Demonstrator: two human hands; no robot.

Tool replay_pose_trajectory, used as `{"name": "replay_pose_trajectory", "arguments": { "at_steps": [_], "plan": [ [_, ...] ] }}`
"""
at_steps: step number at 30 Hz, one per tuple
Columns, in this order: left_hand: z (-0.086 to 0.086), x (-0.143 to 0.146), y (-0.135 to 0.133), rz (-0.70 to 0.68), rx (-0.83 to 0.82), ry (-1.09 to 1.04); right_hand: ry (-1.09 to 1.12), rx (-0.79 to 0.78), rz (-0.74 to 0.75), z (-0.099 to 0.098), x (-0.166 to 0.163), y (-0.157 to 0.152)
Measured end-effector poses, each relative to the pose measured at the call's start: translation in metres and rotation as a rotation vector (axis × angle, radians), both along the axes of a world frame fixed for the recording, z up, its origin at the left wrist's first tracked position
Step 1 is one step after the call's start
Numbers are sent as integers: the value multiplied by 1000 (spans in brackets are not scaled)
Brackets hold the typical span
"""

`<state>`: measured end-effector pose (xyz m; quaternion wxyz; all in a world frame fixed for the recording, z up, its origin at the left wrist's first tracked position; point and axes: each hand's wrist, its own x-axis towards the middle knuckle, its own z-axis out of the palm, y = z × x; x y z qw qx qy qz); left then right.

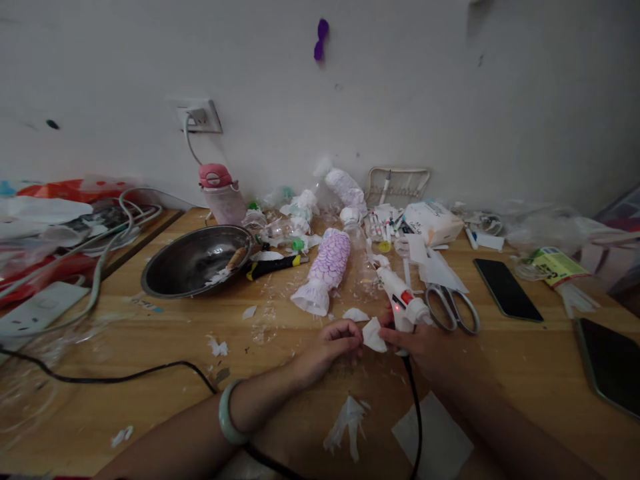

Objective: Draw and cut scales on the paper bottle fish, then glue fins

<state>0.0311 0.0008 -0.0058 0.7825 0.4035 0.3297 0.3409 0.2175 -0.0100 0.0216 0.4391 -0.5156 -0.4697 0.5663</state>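
Note:
My left hand (336, 341) is curled, its fingertips pinching a small white paper scrap (374, 335) just above the wooden table (165, 333). My right hand (423, 343) grips the handle of a white hot glue gun (400, 297), its red light on and its black cord (414, 413) running back toward me. The gun's nozzle points away, toward a fish-shaped bottle craft (326, 270) with purple scale marks. A pale green bangle (226, 413) sits on my left wrist.
Scissors (453, 305) lie right of the glue gun. A metal bowl (197, 260), a black-handled tool (273, 267), a pink-capped bottle (221, 193), two dark phones (507, 289) (607, 363), paper scraps (347, 423) and cables crowd the table. A wall socket (200, 117) is behind.

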Motion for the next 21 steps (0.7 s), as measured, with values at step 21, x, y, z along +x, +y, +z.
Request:
{"name": "replay_pose_trajectory", "arguments": {
  "at_steps": [21],
  "plan": [
    [6, 3, -1, 36, 32, 62, 52, -28, 1, 3, -2, -2]
  ]
}}
